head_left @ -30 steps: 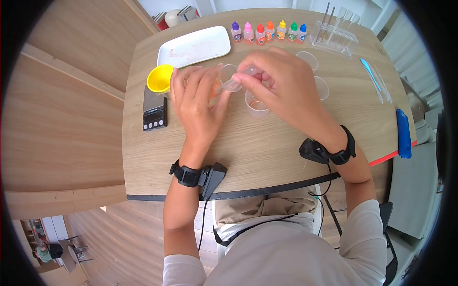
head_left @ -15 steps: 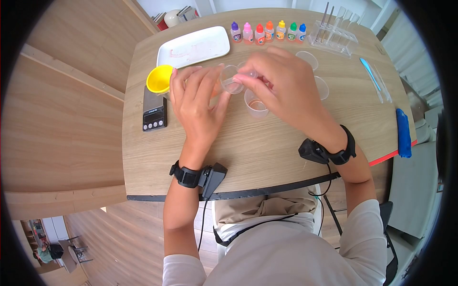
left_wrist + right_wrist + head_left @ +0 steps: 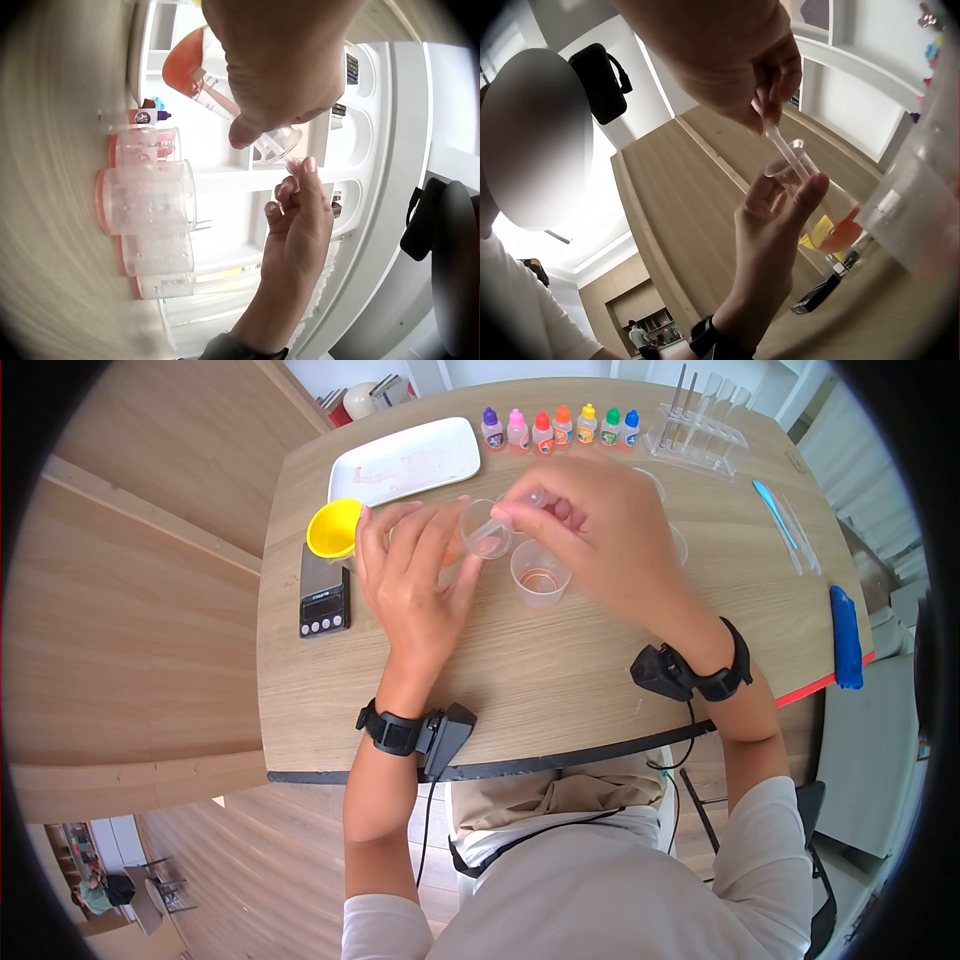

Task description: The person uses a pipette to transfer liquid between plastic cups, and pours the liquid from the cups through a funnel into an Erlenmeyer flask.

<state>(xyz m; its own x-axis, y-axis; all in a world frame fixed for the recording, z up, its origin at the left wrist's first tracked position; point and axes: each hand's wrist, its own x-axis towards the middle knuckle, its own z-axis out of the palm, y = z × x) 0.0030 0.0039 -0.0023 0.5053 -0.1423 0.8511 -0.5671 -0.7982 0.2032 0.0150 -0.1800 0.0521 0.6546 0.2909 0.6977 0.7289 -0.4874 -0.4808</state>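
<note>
My left hand (image 3: pixel 412 565) grips a clear conical flask (image 3: pixel 844 231) around its neck. Orange-red liquid lies in the bottom of the flask, which is tilted. Thumb and fingers of my right hand (image 3: pixel 605 535) pinch a clear plastic dropper (image 3: pixel 786 150) near its upper end. In the right wrist view the dropper slants down through the flask's mouth into the neck. Just below the hands in the head view stands a clear plastic cup (image 3: pixel 540 582) with a little reddish liquid. In the left wrist view my left hand hides part of the flask.
A yellow cup (image 3: pixel 334 530) stands by a black digital scale (image 3: pixel 325 600) on the left. Behind are a white tray (image 3: pixel 440 445), several dye bottles (image 3: pixel 542 435) and a test tube rack (image 3: pixel 700 445). More clear cups (image 3: pixel 155 255) stand partly behind my right hand.
The dropper, earlier lying across the flask's mouth, now points more steeply into it. My right hand has shifted slightly; my left hand keeps its hold on the flask.
</note>
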